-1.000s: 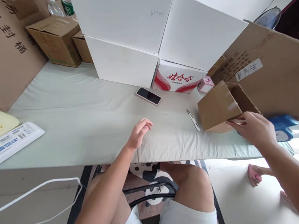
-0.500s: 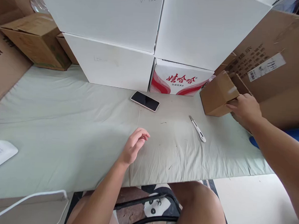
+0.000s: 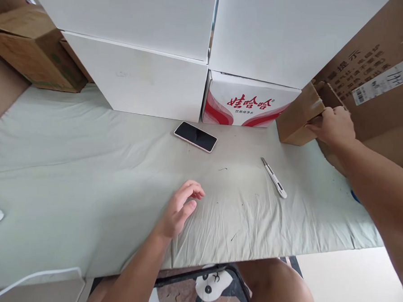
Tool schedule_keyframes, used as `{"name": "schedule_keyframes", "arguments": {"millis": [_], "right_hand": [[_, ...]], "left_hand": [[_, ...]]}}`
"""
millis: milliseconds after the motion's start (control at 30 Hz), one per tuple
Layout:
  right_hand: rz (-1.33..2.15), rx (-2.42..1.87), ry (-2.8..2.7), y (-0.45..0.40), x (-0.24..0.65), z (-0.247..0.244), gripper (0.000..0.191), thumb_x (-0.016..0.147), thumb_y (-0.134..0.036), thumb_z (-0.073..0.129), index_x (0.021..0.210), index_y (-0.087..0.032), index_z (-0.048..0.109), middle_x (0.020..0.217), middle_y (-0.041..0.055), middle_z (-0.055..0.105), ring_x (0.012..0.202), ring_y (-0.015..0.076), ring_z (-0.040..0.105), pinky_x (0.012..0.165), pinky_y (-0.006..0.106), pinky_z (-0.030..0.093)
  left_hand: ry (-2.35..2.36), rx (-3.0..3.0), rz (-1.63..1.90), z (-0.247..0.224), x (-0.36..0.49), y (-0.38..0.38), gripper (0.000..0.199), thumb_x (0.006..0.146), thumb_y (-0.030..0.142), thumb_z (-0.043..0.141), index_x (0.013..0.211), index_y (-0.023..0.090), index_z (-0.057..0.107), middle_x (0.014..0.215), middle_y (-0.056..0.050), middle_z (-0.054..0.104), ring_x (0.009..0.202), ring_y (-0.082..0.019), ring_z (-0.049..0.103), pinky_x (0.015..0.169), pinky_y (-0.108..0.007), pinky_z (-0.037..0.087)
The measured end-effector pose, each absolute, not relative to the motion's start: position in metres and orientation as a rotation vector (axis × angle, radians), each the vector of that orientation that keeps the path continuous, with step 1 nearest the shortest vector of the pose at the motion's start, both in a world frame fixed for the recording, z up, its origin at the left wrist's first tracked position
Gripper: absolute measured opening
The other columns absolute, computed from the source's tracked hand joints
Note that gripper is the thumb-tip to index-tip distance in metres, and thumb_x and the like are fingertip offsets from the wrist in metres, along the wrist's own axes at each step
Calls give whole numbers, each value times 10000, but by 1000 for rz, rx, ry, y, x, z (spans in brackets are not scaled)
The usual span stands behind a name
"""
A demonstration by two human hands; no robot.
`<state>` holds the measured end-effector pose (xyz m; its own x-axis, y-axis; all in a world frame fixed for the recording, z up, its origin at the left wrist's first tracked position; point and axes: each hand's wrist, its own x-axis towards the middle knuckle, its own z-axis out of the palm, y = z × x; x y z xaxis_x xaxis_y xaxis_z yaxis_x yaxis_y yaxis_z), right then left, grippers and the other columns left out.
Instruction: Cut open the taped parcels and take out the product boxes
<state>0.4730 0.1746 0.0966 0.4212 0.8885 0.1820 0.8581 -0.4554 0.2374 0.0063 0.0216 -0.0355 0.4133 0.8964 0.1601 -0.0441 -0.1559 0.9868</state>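
The cloth-covered desk [image 3: 86, 163] bears a red-and-white water carton [image 3: 251, 106]. To its right, the small brown cardboard box [image 3: 296, 122] points its uncovered mouth upward, long axis rising rightward, contents hidden. The right hand [image 3: 336, 126] has a narrow grip on its rim; the left hand [image 3: 181, 206] curls loosely, near.

Soft light leaves the floor [image 3: 350, 285] at lower right nearly washed out.

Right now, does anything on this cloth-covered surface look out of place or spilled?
The pale cloth is wrinkled near its front edge, and a curved dark strand lies between phone and cutter, like stray litter. No spill shows.
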Motion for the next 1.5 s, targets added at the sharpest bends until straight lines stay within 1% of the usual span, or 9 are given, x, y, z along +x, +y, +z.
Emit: {"name": "schedule_keyframes", "arguments": {"millis": [200,400,533,700,833,1033,1167,1367,1500], "right_hand": [[475,2799,1674,185,441,105,861,974,-516,687,1637,-90,340,1640,324,347,1578,352,330,1008,500,452],[480,2572,2010,158,378,114,749,884,-323,743,1566,-167,478,1649,286,407,1568,389,378,1157,555,440],[414,2261,2306,157,290,121,638,873,-321,691,1486,-242,535,1597,254,495,1503,409,479,1173,557,473],[315,1764,2654,179,129,100,615,903,-365,556,1489,-184,515,1603,225,491,1463,433,503,1140,598,510],[212,1409,2890,215,-21,72,672,899,-350,552,1532,-136,485,1606,215,474,1476,425,477,1166,623,497],[138,1460,3008,288,-198,64,597,907,-267,598,1493,-187,513,1571,194,488,1480,428,476,1187,666,459],[118,1565,3025,336,-254,71,571,891,-242,696,1437,-156,549,1562,210,492,1497,445,473,1185,698,419],[239,1552,2921,368,-286,86,661,1009,-410,478,1489,43,475,1676,255,329,1544,433,397,1175,522,386],[223,1533,2886,367,-297,92,576,981,-301,547,1444,41,523,1670,247,395,1539,400,417,1207,496,361]], "left_hand": [[856,1459,1062,-32,2,23,385,944,530,463,939,190,644,1025,-93,606,910,-238,585,865,-411,494],[933,1344,1181,-17,-13,15,362,909,493,457,914,194,661,990,-89,638,879,-228,592,849,-396,503],[967,1206,1243,-6,-38,1,393,913,485,452,962,184,700,1146,-125,702,948,-246,649,929,-418,518],[1032,1075,1341,-2,-82,-18,375,911,447,479,988,188,738,1105,-122,738,1032,-268,663,975,-416,521],[991,835,1482,-11,-106,-18,411,914,479,457,957,170,725,965,-97,704,850,-215,631,912,-395,517],[898,626,1468,-26,-126,-5,407,886,514,453,841,171,668,797,-54,612,724,-184,567,813,-372,481],[815,557,1414,-34,-139,8,503,854,636,456,869,175,657,818,-58,608,739,-195,572,832,-386,454],[692,429,1387,-53,-153,23,627,801,770,447,863,181,653,805,-67,616,684,-188,577,794,-378,451],[679,419,1394,-61,-164,20,591,835,729,463,867,175,664,813,-67,624,686,-187,581,816,-382,446]]}}
